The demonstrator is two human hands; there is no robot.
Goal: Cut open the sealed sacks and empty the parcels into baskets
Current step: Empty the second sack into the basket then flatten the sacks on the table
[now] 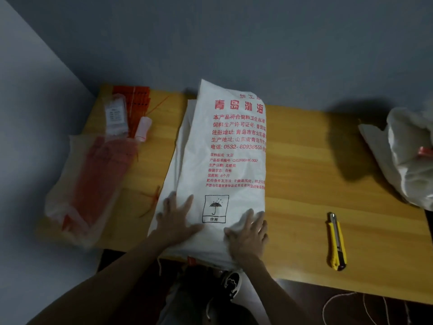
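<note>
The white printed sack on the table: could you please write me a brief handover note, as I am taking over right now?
Left hand: open, pressing flat on the white printed sack near its close end.
Right hand: open, flat on the same sack, beside the left.
The sack lies lengthwise on the wooden table. The yellow utility knife lies untouched to its right. A crumpled white sack sits at the table's right edge.
Done: no cut visible on this sack.
Left: take the knife, cut it open, empty the parcels. No basket is in view.
</note>
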